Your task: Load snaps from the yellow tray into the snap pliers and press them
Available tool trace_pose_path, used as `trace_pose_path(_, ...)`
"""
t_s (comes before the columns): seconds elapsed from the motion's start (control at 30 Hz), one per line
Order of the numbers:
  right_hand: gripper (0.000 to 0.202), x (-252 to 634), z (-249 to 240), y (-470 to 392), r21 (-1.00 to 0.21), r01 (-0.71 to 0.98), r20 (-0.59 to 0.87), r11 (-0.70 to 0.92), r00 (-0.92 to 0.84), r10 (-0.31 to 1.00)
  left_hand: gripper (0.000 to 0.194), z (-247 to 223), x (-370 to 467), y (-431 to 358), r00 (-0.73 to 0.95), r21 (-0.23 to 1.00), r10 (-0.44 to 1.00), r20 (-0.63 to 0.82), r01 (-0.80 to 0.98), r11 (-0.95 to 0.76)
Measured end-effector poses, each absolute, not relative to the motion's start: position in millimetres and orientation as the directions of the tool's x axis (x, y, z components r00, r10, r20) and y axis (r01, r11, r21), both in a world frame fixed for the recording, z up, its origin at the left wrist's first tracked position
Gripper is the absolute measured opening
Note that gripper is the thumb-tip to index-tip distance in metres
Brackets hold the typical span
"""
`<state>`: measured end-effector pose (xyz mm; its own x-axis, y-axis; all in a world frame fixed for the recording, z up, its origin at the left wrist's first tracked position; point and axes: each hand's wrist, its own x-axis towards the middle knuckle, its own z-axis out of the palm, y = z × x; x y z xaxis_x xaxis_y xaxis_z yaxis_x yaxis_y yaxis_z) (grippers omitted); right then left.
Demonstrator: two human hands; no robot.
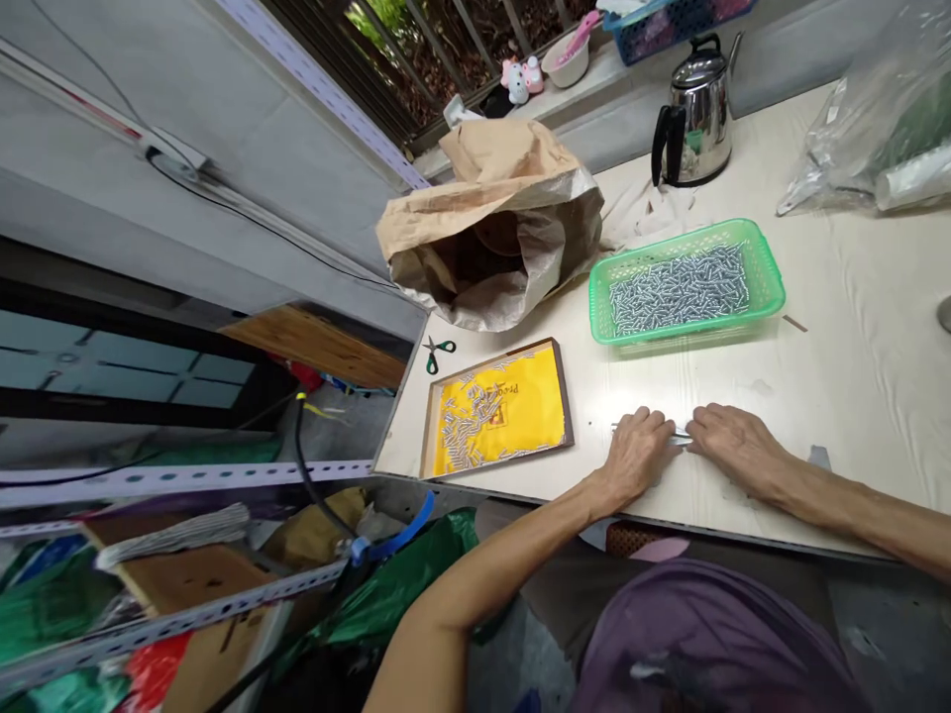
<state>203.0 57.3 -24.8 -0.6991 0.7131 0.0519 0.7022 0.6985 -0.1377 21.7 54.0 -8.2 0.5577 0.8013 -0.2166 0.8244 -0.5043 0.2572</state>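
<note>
My left hand [640, 451] rests low over the table near its front edge, fingers closed round a thin metal piece [679, 437]. Close on its right, my right hand [732, 446] pinches the other end of that piece. What exactly the piece is cannot be made out. To the left lies a shallow box [566, 396] lined in yellow, with many small metal pins [465, 436] mostly on its left side. A green basket [769, 282] behind my hands holds a thick layer of similar small metal parts [680, 287].
Green-handled scissors [438, 352] lie by the table's left edge. Behind the box stands an open paper sack [494, 228]. A steel kettle [698, 114] and a clear plastic bag [877, 139] are at the back. A small grey piece [819, 457] lies beside my right forearm.
</note>
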Motion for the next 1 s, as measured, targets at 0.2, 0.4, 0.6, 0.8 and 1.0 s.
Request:
trace_pose_path(0.2, 0.013, 209.1, -21.4, 66.8, -0.121, 0.708, 0.069, 0.695, -0.693, 0.718, 0.032, -14.1, 26.9, 47.0, 0.489, 0.227, 0.858, -0.16, 0.864, -0.45)
trace_pose_path(0.4, 0.035, 223.3, -18.4, 100.7, -0.253, 0.654, -0.013, 0.713, -0.739, 0.673, 0.036, -43.2, 40.0, 2.8, 0.479, 0.258, 0.867, 0.138, 0.828, -0.498)
trace_pose_path(0.6, 0.023, 214.2, -15.2, 122.3, -0.184, 0.767, 0.008, 0.615, -0.624, 0.781, 0.04, -54.8, 51.8, -21.3, 0.509, 0.382, 0.83, 0.227, 0.737, -0.557)
trace_pose_path(0.8, 0.012, 154.6, -4.9, 93.3, -0.235, 0.562, 0.038, 0.793, -0.81, 0.585, 0.04, -60.4, 48.5, -19.8, 0.516, 0.457, 0.834, 0.197, 0.704, -0.544)
trace_pose_path(1.0, 0.02, 108.5, -9.9, 83.6, -0.277, 0.381, 0.033, 0.882, -0.914, 0.405, 0.027, -88.7, 46.6, -28.3, 0.47, 0.491, 0.847, 0.248, 0.693, -0.528)
